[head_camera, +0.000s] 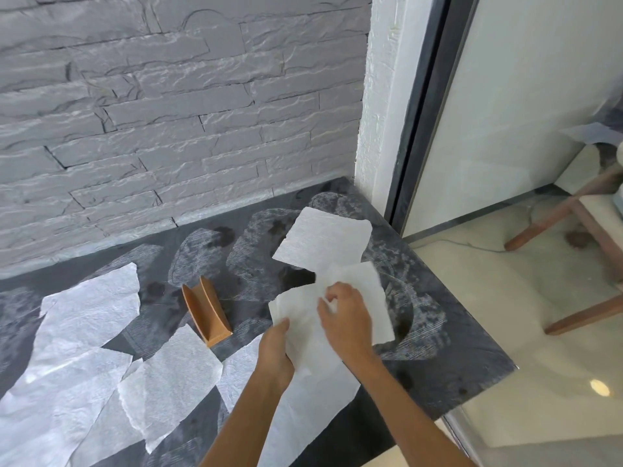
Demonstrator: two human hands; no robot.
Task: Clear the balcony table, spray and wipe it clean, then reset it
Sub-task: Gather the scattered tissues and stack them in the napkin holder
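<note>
Two bare forearms reach in from the bottom edge over a dark grey mottled stone bench (pixel 455 358). The left hand (pixel 274 352) grips a crumpled white paper towel sheet (pixel 300 318), thumb on top and fingers curled beneath. The right hand (pixel 349 320) pinches the same sheet's upper part with bent fingers. This looks like the clearing step, best done by folding each sheet into the held bundle before reaching for the next. Torn white paper sheets (pixel 87 315) lie overlapping to the left, and a small tan wooden napkin holder (pixel 207 311) stands upright in the way of a reach towards them. Beyond the hands lies a flat square white sheet (pixel 323 239) among dark blotches (pixel 222 234). Behind it all are a grey stacked-stone wall (pixel 168 112) and a glass door (pixel 505 129).
</note>
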